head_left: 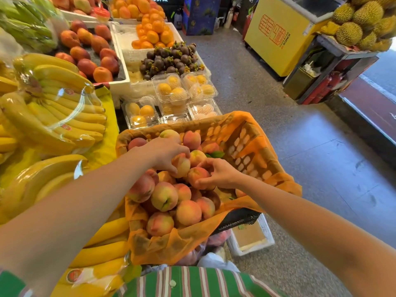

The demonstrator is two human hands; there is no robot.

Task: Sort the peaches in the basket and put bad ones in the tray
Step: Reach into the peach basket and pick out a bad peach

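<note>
An orange-lined basket (252, 142) in front of me holds several pink-yellow peaches (164, 196). My left hand (165, 153) reaches into the pile with its fingers curled around one peach (181, 165) near the top. My right hand (220, 173) grips another peach (197, 175) just to the right of it, thumb underneath. The two held peaches almost touch. A white foam tray (266, 234) stands on the floor under the basket's right corner, partly hidden by the liner and a black net.
Bagged bananas (53, 108) crowd the left side. Beyond the basket are clear boxes of yellow fruit (171, 91), mangosteens (169, 58), oranges and nectarines. A yellow freezer (282, 33) and durians (360, 20) stand across the grey floor aisle at right.
</note>
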